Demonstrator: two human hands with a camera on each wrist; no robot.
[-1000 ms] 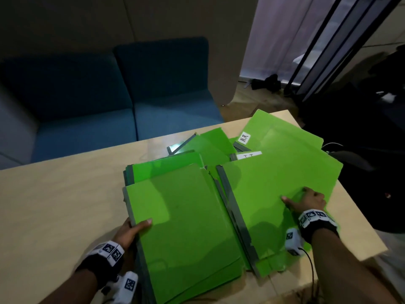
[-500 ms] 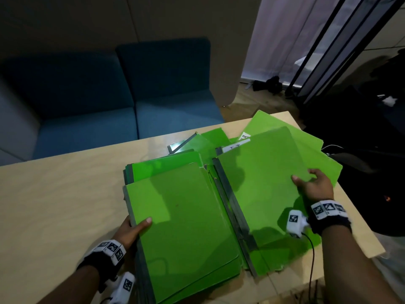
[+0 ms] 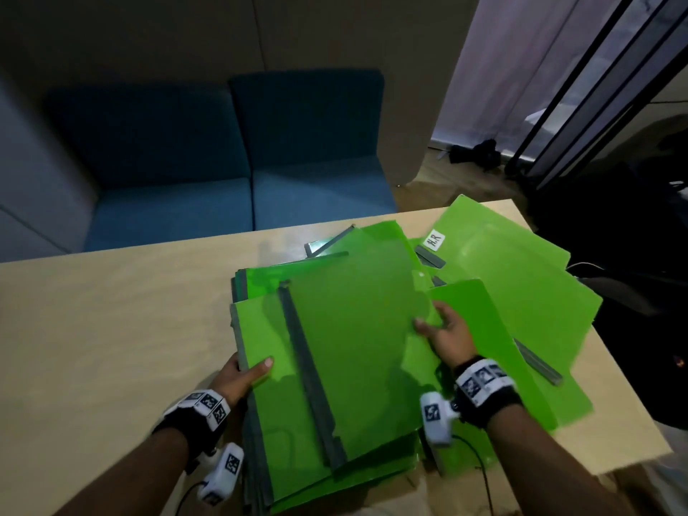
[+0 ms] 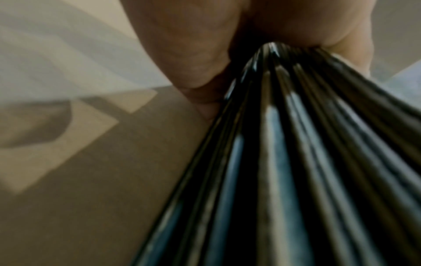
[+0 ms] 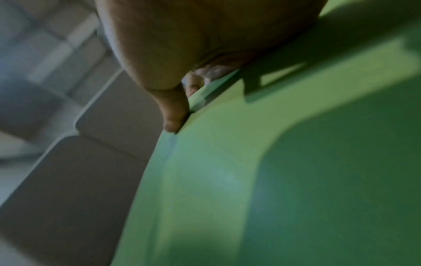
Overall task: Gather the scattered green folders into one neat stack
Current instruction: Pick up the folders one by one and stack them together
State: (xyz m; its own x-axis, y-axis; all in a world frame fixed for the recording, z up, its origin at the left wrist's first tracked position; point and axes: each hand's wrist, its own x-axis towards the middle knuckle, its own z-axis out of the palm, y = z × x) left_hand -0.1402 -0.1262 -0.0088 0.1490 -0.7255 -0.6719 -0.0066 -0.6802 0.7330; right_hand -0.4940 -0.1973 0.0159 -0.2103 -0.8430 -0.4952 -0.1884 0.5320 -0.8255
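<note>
Several green folders lie on the wooden table [image 3: 111, 329]. My left hand [image 3: 242, 374] grips the left edge of the stack [image 3: 268, 422], thumb on top; the left wrist view shows the stack's dark spines [image 4: 296, 162] in that hand [image 4: 205, 45]. My right hand [image 3: 443, 333] pinches the right edge of a green folder [image 3: 353, 348] with a grey spine, held over the stack; the right wrist view shows the thumb [image 5: 173, 111] on that folder's edge [image 5: 227, 180]. More folders [image 3: 521, 292] lie spread at the right, one with a white label [image 3: 435, 240].
A blue sofa [image 3: 223, 162] stands beyond the table's far edge. The table's right edge [image 3: 625, 404] runs close to the spread folders, with dark objects [image 3: 633, 217] and a floor beyond. Bare tabletop stretches to the left of the stack.
My right hand has carried the grey-spined folder leftward, from beside the stack to over it. My left hand has stayed at the stack's left edge.
</note>
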